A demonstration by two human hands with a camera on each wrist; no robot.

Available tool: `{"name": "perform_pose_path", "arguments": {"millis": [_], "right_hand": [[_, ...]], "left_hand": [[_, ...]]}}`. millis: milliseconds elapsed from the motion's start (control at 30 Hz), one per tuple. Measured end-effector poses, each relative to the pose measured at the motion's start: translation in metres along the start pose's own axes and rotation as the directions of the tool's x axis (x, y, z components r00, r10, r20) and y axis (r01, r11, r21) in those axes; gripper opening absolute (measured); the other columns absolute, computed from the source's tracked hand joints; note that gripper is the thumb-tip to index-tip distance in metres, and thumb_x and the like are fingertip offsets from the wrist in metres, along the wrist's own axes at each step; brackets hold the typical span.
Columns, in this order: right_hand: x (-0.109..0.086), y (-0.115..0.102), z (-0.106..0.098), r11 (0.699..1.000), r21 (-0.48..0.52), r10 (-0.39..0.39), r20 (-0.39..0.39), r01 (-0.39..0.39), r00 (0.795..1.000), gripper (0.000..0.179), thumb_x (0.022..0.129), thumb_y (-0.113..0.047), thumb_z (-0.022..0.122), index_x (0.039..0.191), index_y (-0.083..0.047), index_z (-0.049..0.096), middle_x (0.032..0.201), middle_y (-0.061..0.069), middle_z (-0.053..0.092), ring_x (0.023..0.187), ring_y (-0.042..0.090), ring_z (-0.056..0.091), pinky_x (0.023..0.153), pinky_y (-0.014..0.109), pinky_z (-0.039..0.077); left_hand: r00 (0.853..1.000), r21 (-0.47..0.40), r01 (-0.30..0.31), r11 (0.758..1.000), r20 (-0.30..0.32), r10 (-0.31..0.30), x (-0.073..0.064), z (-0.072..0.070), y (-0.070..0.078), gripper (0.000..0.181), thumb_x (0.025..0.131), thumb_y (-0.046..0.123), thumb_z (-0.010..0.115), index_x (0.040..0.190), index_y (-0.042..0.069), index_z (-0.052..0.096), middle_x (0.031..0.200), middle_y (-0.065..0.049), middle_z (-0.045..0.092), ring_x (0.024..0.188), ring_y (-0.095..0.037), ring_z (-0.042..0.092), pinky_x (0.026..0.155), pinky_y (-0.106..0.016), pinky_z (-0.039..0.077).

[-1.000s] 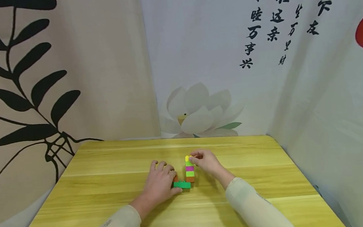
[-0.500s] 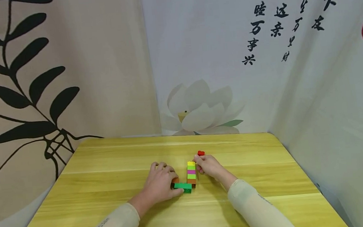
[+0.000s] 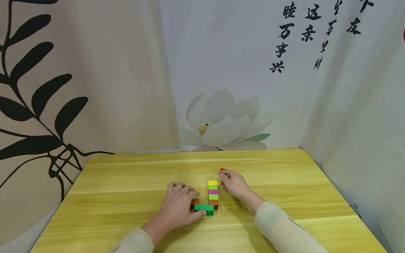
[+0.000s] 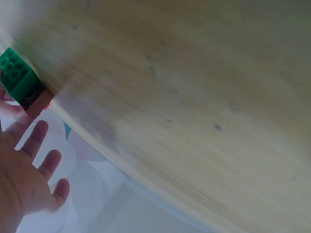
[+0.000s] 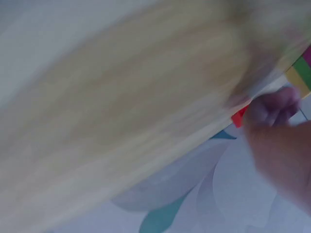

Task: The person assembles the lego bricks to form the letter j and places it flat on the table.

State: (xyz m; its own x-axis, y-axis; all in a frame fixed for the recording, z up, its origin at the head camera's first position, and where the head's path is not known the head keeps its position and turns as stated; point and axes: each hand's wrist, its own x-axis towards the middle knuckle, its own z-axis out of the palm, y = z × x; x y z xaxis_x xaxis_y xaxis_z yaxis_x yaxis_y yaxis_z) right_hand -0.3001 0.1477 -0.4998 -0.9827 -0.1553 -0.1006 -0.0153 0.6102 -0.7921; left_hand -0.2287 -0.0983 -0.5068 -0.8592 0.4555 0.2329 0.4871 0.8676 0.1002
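My left hand holds a structure of toy building bricks, its thumb against the green brick at the near side. In the left wrist view, the studded green brick and a brown brick sit by thumb and index finger; the other fingers are spread. At the structure's right end rises a tower of brown, lime, magenta, lime and yellow bricks. My right hand, fingers bent, is just right of the tower's top. A mostly hidden red brick shows just beyond it; whether the fingers touch it cannot be told.
The wooden table extends around both hands. A pale curtain with a printed plant and a lotus stands behind it. In the right wrist view, the red brick shows beside the curled fingers.
The tower, touched at its yellow top by my right hand a second ago, is now slightly lower in view. That hand has shifted right, off the tower. The red brick came into sight, then was partly covered.
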Motion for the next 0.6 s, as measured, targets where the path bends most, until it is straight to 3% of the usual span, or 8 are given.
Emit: {"name": "perform_pose_path", "arguments": {"millis": [67,133,200,400,600], "right_hand": [[0.003,0.003,-0.003,0.978,-0.209,-0.027,-0.077,0.010,0.997,0.039,0.112,-0.015,0.046,0.147,-0.009,0.062,0.129,0.017,0.074,0.098,0.030,0.071,0.079,0.040,0.060],[0.005,0.006,-0.008,0.914,-0.406,-0.046,-0.123,-0.008,0.991,0.047,0.106,-0.008,0.046,0.150,-0.013,0.061,0.142,0.015,0.070,0.116,0.035,0.071,0.092,0.048,0.062],[0.006,0.009,-0.011,0.854,-0.520,-0.042,-0.113,-0.023,0.993,0.054,0.102,-0.004,0.045,0.153,-0.017,0.059,0.148,0.016,0.067,0.134,0.036,0.066,0.102,0.055,0.060],[0.007,0.014,-0.010,0.792,-0.609,-0.055,-0.020,0.031,0.998,0.061,0.099,0.002,0.045,0.154,-0.022,0.060,0.146,0.017,0.068,0.137,0.036,0.063,0.107,0.054,0.058],[0.003,0.008,0.006,0.780,-0.612,-0.124,0.053,0.130,0.991,0.046,0.110,-0.011,0.048,0.153,-0.023,0.060,0.135,0.017,0.073,0.124,0.037,0.069,0.102,0.055,0.060]], "left_hand": [[1.000,0.002,-0.010,1.000,-0.006,0.010,-0.002,-0.002,0.001,0.060,0.091,0.072,0.070,0.128,0.024,0.076,0.131,-0.002,0.073,0.127,-0.031,0.058,0.114,-0.061,0.039],[0.999,0.011,-0.034,0.999,-0.022,0.034,-0.003,-0.003,0.003,0.056,0.093,0.069,0.069,0.127,0.025,0.077,0.130,-0.001,0.072,0.126,-0.031,0.059,0.113,-0.060,0.040],[0.998,0.017,-0.060,0.998,-0.030,0.060,-0.004,-0.005,0.005,0.052,0.094,0.067,0.069,0.124,0.026,0.078,0.128,-0.001,0.072,0.125,-0.031,0.060,0.112,-0.060,0.041],[0.996,0.025,-0.085,0.996,-0.026,0.086,-0.006,-0.005,0.009,0.048,0.094,0.065,0.071,0.122,0.027,0.079,0.127,-0.001,0.072,0.123,-0.030,0.060,0.111,-0.060,0.042],[0.994,0.024,-0.086,0.996,-0.063,0.087,-0.008,-0.002,0.008,0.044,0.092,0.063,0.075,0.119,0.028,0.080,0.124,0.000,0.073,0.121,-0.029,0.060,0.110,-0.060,0.042]]}}
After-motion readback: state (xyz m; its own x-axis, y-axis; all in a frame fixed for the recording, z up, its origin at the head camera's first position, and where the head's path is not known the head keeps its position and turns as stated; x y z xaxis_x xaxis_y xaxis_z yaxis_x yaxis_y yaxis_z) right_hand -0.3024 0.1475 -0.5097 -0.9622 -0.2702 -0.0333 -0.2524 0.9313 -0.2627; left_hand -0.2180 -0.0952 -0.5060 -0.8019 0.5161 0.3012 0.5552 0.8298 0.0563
